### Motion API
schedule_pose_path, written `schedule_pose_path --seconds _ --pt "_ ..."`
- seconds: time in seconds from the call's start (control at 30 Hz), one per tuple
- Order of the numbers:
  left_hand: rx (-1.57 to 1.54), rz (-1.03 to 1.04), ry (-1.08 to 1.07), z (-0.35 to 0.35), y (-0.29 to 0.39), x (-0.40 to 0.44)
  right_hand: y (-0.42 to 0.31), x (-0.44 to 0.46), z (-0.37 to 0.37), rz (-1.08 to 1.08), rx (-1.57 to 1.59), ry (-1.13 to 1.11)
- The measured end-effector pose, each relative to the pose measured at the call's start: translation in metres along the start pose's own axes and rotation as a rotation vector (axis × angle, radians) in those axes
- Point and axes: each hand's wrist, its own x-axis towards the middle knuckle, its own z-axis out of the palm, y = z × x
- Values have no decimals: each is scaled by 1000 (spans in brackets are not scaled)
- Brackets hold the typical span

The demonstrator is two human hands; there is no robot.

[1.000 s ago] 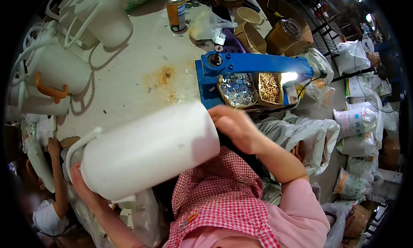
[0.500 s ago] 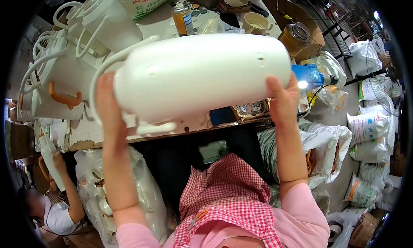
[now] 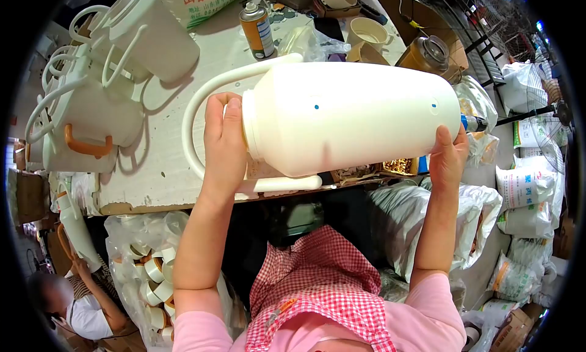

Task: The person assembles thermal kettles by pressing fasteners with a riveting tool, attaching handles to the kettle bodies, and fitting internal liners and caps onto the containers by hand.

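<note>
At centre, the left hand (image 3: 224, 141) clasps a white canister (image 3: 360, 123) by its neck, while the right hand (image 3: 448, 157) pinches its smooth base, which could slip onto the tabletop (image 3: 162, 184).

White vessel (image 3: 360, 123), held sideways

Gripped at neck by left hand (image 3: 224, 129), at base end by right hand (image 3: 450, 155). Marked with two blue spots (image 3: 317, 107) along side wall. Looped past neck end by curved handle (image 3: 194, 114). Noted on table (image 3: 162, 147): spray can (image 3: 257, 33), near clear plastic bag (image 3: 305, 44).

The view is taken from the wearer's head, faced forward and down over the near table edge (image 3: 152, 207).
</note>
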Motion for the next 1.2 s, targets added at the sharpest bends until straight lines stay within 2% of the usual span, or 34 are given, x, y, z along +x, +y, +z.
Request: schedule_pose_path --seconds 0.4,0.63,0.7,0.77,0.8,0.83,0.9,0.97,1.03,1.1,1.13,1.17,1.2 --pt "-32 -41 -5 -1 -12 7 -13 0 15 14 -54 43" --pt "42 -98 -21 -6 -23 8 -26 -1 19 149 -171 15" --pt "329 61 -57 -14 -20 11 -36 1 24 149 -209 -27" --pt "596 526 67 -16 -16 15 -37 7 30 159 -207 -111" --pt "550 539 -44 -3 -1 14 -34 10 25 174 -243 -92" --pt "495 544 -163 6 16 9 -32 10 26 179 -293 -29" --pt "728 575 -368 26 17 12 -15 9 18 -11 -593 85" --pt "669 534 -392 24 8 19 12 -32 12 -296 -355 342" --pt "653 478 -380 25 8 17 16 -102 -14 -331 -476 411" --pt "645 375 -375 29 21 10 23 -170 -66 -294 -663 496" --pt "672 390 -381 26 19 12 31 -205 -109 -206 -833 592" --pt "679 391 -394 24 17 14 41 -233 -156 -42 -805 775" --pt "650 372 -404 22 15 16 42 -252 -197 9 -885 925"
